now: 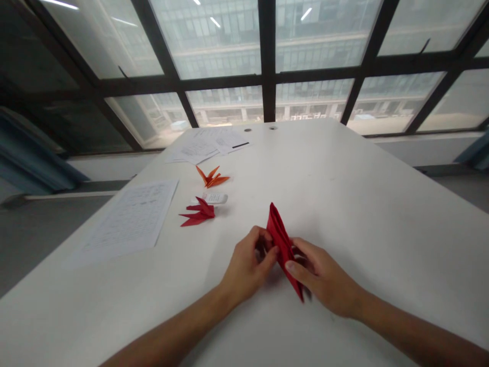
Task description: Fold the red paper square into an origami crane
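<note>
A folded piece of red paper (280, 237) is held up on edge between my two hands, its layers slightly parted along the top. My left hand (250, 262) pinches it from the left side, thumb and fingers on the paper. From the right, my right hand (321, 275) grips it with the thumb on the near face and the fingers behind. Parts of the fingers of both hands are hidden by the paper. To the left on the table lie a red origami crane (200, 213) and, beyond it, an orange origami crane (211, 178).
The white table (362, 204) stretches toward large windows. A white object with printed text (216, 198) lies behind the red crane. On the left is a printed sheet (130, 219); more papers (204, 147) lie near the far end. Blue curtains (34, 158) hang at the side.
</note>
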